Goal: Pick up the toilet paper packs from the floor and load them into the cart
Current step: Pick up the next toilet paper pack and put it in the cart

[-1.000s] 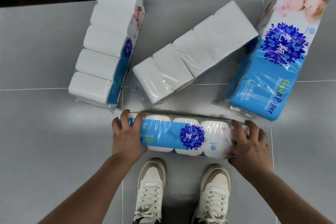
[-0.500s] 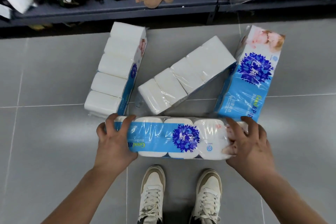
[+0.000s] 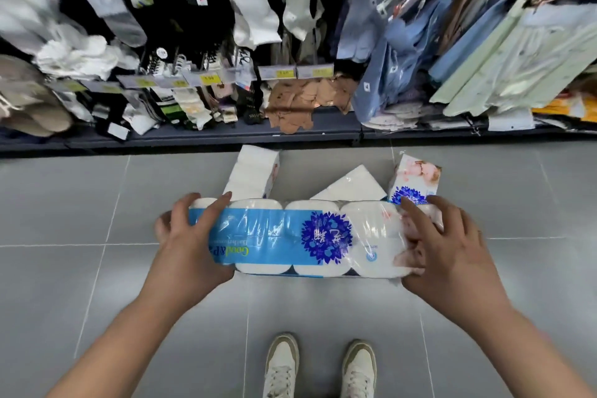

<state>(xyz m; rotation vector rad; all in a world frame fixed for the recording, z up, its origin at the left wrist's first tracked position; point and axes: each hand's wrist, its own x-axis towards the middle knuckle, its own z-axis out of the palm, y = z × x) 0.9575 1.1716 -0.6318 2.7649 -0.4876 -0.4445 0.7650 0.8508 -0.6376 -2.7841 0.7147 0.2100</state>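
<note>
The person holds one toilet paper pack (image 3: 310, 237) lengthwise between both hands, lifted clear of the floor (image 3: 80, 268) and level across the body. The left hand (image 3: 190, 245) clasps the left end, fingers curled over the top edge and thumb on the near side. The right hand (image 3: 449, 252) grips the right end the same way, fingers spread over the clear wrap. The pack's blue band with a dark blue flower print faces up, and its lettering reads upside down from here.

Beyond the hands, three more packs lie on the grey tiled floor, partly hidden behind the held one: a white one (image 3: 253, 171) just past the left hand, a tilted white one (image 3: 352, 186) in the middle, and one with a blue flower and a pink picture (image 3: 415, 179) just past the right hand.

Below the hands, between the forearms, a pair of white shoes (image 3: 319, 368) stands on the tiles.

Farther off than the packs runs a low dark shelf (image 3: 226, 136) crowded with hanging socks (image 3: 252, 6), folded clothes in bags (image 3: 484, 52) and yellow price tags (image 3: 210, 78). That area is blurred. I see no cart from where I stand.
</note>
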